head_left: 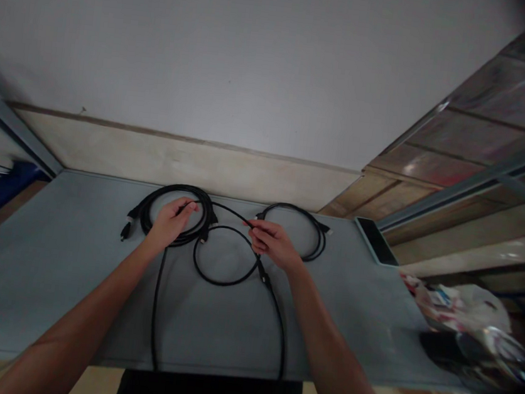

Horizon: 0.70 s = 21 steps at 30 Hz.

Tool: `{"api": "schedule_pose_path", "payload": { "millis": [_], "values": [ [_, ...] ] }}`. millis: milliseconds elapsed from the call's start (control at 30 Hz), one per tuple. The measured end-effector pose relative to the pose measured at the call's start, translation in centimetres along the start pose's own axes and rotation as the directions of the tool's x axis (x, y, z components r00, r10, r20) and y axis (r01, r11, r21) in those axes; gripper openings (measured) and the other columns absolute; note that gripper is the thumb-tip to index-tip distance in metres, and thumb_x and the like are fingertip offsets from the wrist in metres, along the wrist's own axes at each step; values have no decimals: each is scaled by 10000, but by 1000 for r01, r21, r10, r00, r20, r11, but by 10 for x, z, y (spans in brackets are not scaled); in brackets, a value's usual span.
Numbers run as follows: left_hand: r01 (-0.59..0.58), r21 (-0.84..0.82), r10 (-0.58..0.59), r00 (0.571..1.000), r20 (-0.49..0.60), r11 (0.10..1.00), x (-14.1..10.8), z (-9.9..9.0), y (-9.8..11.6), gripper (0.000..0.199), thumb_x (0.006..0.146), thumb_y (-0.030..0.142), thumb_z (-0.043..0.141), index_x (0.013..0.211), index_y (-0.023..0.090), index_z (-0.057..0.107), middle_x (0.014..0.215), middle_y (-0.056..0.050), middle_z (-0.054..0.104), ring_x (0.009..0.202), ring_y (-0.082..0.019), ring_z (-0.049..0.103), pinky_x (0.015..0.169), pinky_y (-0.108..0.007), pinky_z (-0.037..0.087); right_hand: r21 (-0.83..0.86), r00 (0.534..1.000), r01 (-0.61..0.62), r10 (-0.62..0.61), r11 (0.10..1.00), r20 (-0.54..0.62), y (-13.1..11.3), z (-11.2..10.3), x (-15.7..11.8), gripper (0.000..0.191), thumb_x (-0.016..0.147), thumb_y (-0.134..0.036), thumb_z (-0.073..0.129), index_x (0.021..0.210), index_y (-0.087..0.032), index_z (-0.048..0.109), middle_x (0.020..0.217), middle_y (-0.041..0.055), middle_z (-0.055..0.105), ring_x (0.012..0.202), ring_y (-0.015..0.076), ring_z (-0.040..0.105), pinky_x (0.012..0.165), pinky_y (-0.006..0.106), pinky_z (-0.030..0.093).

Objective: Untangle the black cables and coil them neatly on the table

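A thin black cable (229, 208) is stretched between my two hands above the table. My left hand (172, 219) pinches it at the left, over a thick coil of black cable (146, 212) with plugs at its sides. At the other end my right hand (270, 242) has its fingers closed round the same cable. Below and between the hands lies a single-loop black cable (220, 284). Just beyond my right hand rests another coiled cable (295, 207) with plugs. Lengths of cable run down either side to the table's front edge, where they go out of sight.
The grey table (347, 320) backs onto a pale wall panel (240, 61). A phone (377, 242) lies at its back right. Toward the front right stand a dark container (439, 349) and a plastic bag (478, 304), partly blurred. Metal posts rise at both sides.
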<state>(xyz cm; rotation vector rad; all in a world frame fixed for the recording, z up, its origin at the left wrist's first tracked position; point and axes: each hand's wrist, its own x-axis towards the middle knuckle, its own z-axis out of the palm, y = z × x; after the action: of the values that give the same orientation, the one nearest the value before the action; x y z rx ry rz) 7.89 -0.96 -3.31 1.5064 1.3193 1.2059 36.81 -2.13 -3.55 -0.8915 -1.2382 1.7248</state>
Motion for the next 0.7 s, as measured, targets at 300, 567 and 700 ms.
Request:
{"api": "schedule_pose_path", "payload": {
  "millis": [300, 567, 700],
  "values": [
    [-29, -40, 24, 992, -124, 999, 3, -31, 10, 290, 882, 467, 597, 847, 189, 668, 495, 60, 362, 434, -94, 316, 418, -228, 219, 79, 998, -58, 57, 995, 17, -15, -22, -6, 280, 768, -279, 770, 1019, -156, 749, 689, -1, 520, 515, 53, 265, 466, 236, 161],
    [-23, -90, -3, 959, -283, 996, 12, -52, 3, 280, 848, 463, 628, 796, 190, 665, 471, 62, 352, 405, -85, 301, 402, -236, 188, 146, 996, -50, 38, 988, 78, -19, -51, -13, 379, 772, -247, 765, 1133, -138, 727, 728, 2, 499, 564, 74, 359, 509, 243, 333],
    [3, -174, -48, 966, -255, 985, 15, -52, -1, 261, 840, 451, 634, 792, 194, 641, 470, 68, 341, 404, -82, 297, 406, -235, 210, 166, 1000, -24, 21, 986, 20, -15, -48, -10, 403, 748, -268, 791, 1125, -139, 726, 742, 4, 509, 689, 109, 490, 676, 271, 467]
  ]
}}
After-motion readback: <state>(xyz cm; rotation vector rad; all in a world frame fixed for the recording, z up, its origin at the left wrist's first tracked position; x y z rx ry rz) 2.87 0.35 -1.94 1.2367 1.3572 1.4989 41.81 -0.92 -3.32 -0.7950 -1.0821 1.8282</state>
